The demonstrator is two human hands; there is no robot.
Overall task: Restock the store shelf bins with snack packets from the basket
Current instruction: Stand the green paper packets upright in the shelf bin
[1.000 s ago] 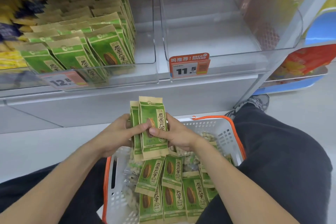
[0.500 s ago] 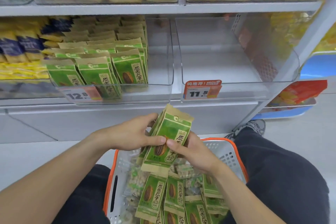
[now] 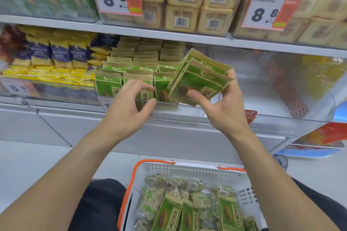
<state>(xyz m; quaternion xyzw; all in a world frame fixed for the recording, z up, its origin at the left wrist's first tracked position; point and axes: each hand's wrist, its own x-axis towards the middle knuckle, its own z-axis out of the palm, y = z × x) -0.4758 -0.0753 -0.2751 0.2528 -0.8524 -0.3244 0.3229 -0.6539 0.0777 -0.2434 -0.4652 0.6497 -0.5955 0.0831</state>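
Observation:
My right hand grips a small stack of green snack packets, tilted, in front of the right end of the clear shelf bin that holds rows of the same green packets. My left hand hovers at that bin's front edge with fingers loosely curled, holding nothing. The white basket with orange rim sits on my lap below, holding more green packets and clear bags of pale snacks.
To the right stands an empty clear bin. Purple and yellow packets fill the bin on the left. Tan boxed snacks with 8.8 price tags line the shelf above. A red price tag peeks behind my right wrist.
Both hands rose from the basket to the shelf bin. My left hand let go of the packet stack; only my right hand holds it now. The view tilted upward.

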